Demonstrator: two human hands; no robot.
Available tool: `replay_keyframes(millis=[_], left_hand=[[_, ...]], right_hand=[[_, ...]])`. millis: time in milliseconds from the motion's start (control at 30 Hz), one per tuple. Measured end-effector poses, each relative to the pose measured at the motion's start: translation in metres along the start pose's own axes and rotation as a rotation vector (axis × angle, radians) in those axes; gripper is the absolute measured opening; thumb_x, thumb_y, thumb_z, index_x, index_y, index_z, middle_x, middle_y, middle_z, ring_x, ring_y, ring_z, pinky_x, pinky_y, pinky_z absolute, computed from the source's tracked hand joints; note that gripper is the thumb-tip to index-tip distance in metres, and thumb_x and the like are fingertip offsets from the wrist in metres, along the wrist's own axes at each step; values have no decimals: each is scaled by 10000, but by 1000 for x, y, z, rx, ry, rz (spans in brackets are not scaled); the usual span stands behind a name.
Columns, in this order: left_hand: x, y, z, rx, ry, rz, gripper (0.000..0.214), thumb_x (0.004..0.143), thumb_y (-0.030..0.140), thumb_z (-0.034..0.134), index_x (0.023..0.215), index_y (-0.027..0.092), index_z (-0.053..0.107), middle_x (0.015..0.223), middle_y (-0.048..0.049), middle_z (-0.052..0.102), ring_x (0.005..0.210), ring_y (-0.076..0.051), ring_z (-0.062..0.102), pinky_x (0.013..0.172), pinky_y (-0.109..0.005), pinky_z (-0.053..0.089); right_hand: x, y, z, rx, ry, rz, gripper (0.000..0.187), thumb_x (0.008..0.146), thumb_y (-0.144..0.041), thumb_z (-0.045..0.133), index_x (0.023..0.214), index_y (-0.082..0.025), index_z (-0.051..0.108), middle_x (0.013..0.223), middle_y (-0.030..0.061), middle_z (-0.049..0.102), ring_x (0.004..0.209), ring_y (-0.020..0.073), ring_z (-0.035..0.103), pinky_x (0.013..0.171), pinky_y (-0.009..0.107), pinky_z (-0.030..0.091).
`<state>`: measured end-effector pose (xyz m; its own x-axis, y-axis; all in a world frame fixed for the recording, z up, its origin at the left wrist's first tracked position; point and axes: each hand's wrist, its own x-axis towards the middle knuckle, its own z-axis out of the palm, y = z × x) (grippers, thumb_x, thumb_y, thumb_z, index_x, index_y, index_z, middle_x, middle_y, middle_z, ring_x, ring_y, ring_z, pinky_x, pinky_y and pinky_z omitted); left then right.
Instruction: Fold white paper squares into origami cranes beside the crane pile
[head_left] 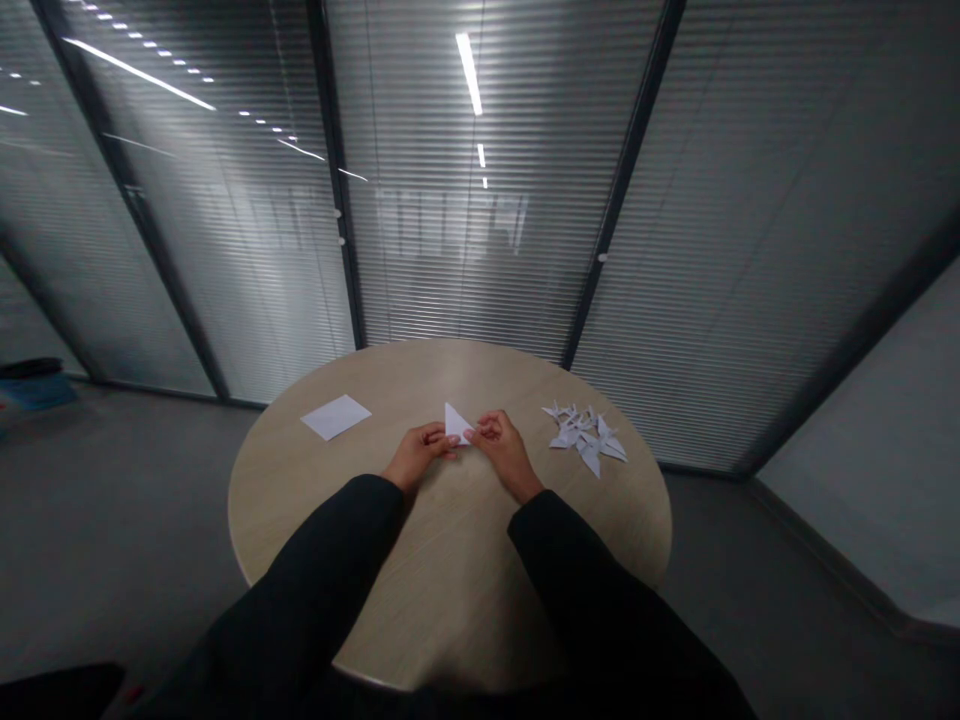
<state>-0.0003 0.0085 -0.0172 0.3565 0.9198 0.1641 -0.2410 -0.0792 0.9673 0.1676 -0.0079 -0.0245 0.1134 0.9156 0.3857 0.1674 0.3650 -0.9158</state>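
Note:
A small white piece of folded paper (456,422), triangular in outline, is held up just over the middle of the round table. My left hand (421,452) pinches its lower left corner between thumb and fingers. At the lower right edge, my right hand (504,448) grips the same paper, thumb in front and fingers curled. Folded white paper cranes (581,435), several in a loose pile, lie to the right of my right hand. Off to the left rests a flat white stack or sheet of paper (336,416), apart from my left hand.
The round wooden table (450,570) stands close to a glass partition with blinds (465,270). A white wall (885,450) rises at the right. On the floor at the far left is a blue bin (36,388) with a black liner.

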Motion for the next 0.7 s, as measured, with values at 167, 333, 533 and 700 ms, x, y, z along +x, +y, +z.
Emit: replay_keyframes(millis=[167,333,533,700], left_hand=[[0,-1,1,84,-39,15,490,529,459,826,848,105,713,813,-98,727,715,-182,652,654,-283,512],[-6,-1,7,228,-94,42,434,555,455,802,809,113,718,763,-77,719,628,-155,629,635,-282,511],[-8,-4,8,295,-97,74,366,606,392,780,852,127,722,790,-87,723,633,-167,637,637,-296,513],[-7,-5,6,331,-99,79,333,623,382,768,843,137,725,794,-87,724,629,-173,638,640,-302,511]], right_hand=[[-3,-7,2,-49,-49,-39,313,709,-384,678,955,-212,590,845,17,640,800,180,616,770,327,481],[-7,-16,2,-68,-46,-139,290,726,-377,668,961,-207,657,1002,60,668,943,207,615,878,359,469],[-8,-22,1,-38,-46,-143,217,725,-397,671,783,-188,681,865,60,701,853,213,644,807,336,493],[-6,-21,1,-18,-22,-112,225,692,-406,699,743,-187,683,814,51,704,814,213,646,774,329,492]])
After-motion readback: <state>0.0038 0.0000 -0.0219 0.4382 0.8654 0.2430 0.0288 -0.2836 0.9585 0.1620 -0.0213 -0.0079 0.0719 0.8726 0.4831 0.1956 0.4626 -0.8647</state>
